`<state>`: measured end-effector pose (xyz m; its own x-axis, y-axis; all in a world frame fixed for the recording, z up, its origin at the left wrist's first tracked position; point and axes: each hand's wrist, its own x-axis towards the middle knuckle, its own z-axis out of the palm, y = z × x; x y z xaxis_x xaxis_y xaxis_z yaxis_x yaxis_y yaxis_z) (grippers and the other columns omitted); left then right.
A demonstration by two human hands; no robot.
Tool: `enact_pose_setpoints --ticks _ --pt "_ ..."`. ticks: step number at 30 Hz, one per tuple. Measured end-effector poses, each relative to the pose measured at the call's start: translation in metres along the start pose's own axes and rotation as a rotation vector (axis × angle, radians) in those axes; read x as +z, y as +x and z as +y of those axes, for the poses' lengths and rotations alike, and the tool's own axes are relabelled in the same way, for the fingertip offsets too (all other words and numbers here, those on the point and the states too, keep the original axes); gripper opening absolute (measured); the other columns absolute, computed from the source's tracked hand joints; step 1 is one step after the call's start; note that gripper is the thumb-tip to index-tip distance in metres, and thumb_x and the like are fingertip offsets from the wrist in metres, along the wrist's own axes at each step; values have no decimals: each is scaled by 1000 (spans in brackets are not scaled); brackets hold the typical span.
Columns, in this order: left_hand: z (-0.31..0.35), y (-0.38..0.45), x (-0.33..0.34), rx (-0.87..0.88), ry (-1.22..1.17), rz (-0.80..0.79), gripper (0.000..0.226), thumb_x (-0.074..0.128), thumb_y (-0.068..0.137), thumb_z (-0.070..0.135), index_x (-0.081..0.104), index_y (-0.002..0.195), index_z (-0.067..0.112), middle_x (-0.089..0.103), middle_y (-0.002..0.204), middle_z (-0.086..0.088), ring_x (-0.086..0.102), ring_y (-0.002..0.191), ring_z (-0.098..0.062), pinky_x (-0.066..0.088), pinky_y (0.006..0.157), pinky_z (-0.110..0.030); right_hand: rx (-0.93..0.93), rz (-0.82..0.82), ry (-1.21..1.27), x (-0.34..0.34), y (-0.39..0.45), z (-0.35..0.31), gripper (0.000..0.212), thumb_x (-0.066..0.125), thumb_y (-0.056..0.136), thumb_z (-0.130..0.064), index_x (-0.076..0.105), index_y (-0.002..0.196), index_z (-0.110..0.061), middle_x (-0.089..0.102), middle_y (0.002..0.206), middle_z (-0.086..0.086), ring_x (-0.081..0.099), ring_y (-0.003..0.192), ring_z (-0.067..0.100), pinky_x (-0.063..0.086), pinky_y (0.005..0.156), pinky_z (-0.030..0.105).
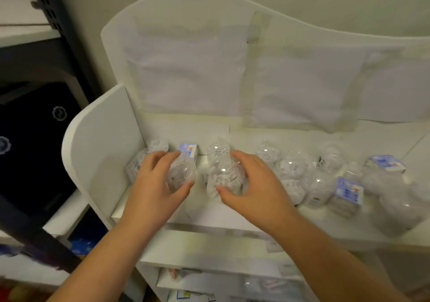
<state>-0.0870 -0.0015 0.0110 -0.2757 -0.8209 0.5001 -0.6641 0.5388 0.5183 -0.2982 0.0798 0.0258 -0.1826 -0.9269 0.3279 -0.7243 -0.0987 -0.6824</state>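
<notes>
Two packets in play, left end of the shelf (209, 212). Your left hand (156, 180) curls round one clear packet (182, 173), your right hand (253, 185) round the other packet (226, 176). Three blue boxes (189, 150). Both packets look rounded, axis lost to blur.

Dim, greenish indoor light, soft motion blur, wide-angle bending at the edges.

person, two arms in view | left hand (153, 186): bare, slim fingers (162, 161) | right hand (254, 185): bare, slim fingers (246, 158) | forearms (100, 255): bare along their whole visible length
</notes>
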Motion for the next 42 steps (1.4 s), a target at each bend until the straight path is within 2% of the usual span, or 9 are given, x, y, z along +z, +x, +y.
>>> enact_pose_setpoints --ticks 4,8,12,17,28,31,33,35,42 --pt "52 -12 5 17 -84 8 69 79 73 38 48 134 34 43 127 13 46 111 1 42 91 -19 42 52 41 -52 -25 13 73 75 74 -46 38 137 -46 45 131 -23 49 117 -1 45 101 29" --pt "117 -31 22 55 -135 -3 69 80 72 39 47 133 32 43 129 14 46 119 -4 47 96 -33 132 98 119 -111 -70 41 74 79 69 -49 39 132 -49 53 128 -22 54 116 0 49 100 35" --pt "191 -63 48 90 -129 -63 66 76 74 46 46 132 37 41 128 21 46 113 2 48 94 -30 180 148 100 -178 -131 74 72 78 71 -49 40 132 -48 51 127 -24 54 115 1 48 99 30" --pt "290 -113 92 119 -126 -152 69 73 75 50 43 136 37 40 130 19 51 111 -6 49 95 -34 219 191 72 -260 -212 117 74 75 72 -51 35 134 -49 49 132 -24 50 120 0 47 102 34" --pt "506 -178 178 415 -245 -330 68 71 77 52 40 136 39 37 131 23 40 119 7 37 99 -15 360 333 4 -428 -352 198 79 74 66 -55 36 135 -47 53 125 -20 57 112 8 55 90 36" --pt "552 -183 207 474 -283 -394 68 68 79 54 39 138 38 34 132 25 34 116 17 26 95 0 406 413 -42 -468 -373 227 79 77 67 -52 37 135 -44 53 124 -20 56 113 7 53 91 33" --pt "578 -183 230 491 -303 -420 69 68 80 53 38 140 37 33 132 25 34 117 14 27 97 -3 438 463 -83 -491 -382 246 76 80 71 -45 40 135 -41 53 120 -19 55 110 5 50 88 26" --pt "600 -182 255 497 -322 -414 70 69 80 52 37 140 36 33 131 24 34 118 11 32 99 -10 459 493 -106 -511 -384 266 75 80 71 -45 40 134 -41 54 119 -17 55 108 5 51 88 28" --pt "658 -155 341 417 -336 -350 70 67 81 52 34 141 36 33 136 20 31 107 13 30 91 -13 482 461 -185 -568 -366 341 78 79 71 -46 39 137 -39 51 120 -19 55 108 7 55 88 28"
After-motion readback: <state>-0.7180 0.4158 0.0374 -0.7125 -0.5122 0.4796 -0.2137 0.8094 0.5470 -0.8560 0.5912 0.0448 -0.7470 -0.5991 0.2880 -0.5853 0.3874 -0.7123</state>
